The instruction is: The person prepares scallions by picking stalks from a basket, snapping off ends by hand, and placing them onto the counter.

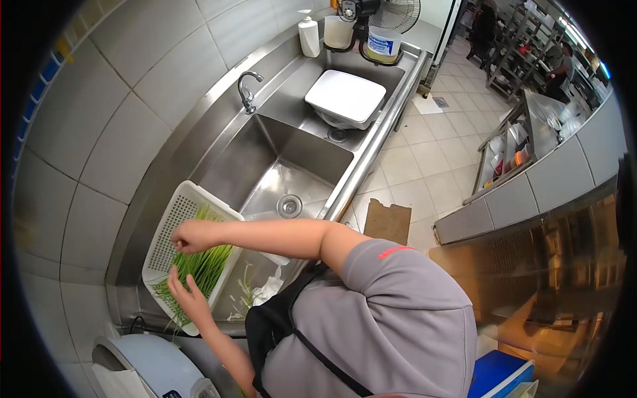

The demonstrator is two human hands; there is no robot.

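Long green stalks [211,268] lie in a white perforated basket [163,244] at the lower left, on the steel counter beside the sink. Over the basket's upper part is my right hand [193,236], its fingers closed; what they hold, if anything, is hidden. My left hand [188,296] is lower down, with fingers apart, at the near ends of the stalks. Loose green and pale trimmings [247,290] and a crumpled white piece [268,290] lie on the steel to the right of the basket.
A steel sink basin [272,169] with a faucet [247,93] lies beyond the basket. Farther off are a white-lidded container [345,94], a pump bottle [308,36] and a fan [397,14]. Cardboard [387,222] lies on the floor. People are in the far background.
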